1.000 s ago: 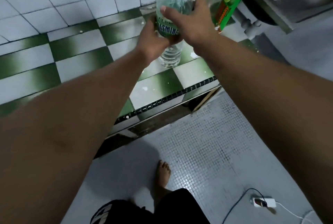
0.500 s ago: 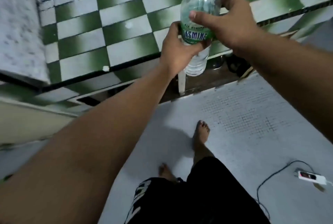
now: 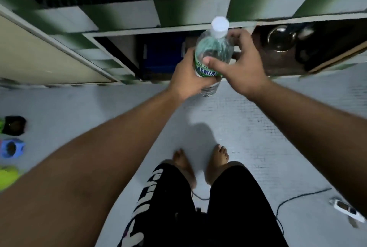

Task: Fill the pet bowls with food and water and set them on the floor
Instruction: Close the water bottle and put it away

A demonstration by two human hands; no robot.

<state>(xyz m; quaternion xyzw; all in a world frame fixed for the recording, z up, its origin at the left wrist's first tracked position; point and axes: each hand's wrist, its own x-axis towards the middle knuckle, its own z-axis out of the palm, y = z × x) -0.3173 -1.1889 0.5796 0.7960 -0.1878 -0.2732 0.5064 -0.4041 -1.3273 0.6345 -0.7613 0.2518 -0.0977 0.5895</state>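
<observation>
Left edge of frame: blurred coloured containers (image 3: 12, 148) on the floor (possibly the bowls), well apart from the bottle. Centre: left hand (image 3: 186, 80) wraps the lower body of the water bottle (image 3: 213, 56), cap (image 3: 219, 27) pointing frame-top. Right hand (image 3: 240, 70) curls round the shoulder, nearer the cap.

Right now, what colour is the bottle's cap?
White. The cap shows best in the head view, atop the bottle.

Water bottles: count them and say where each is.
1: the water bottle, capped, gripped by the left hand and right hand above the floor. Others may hide in the cabinet.
</observation>
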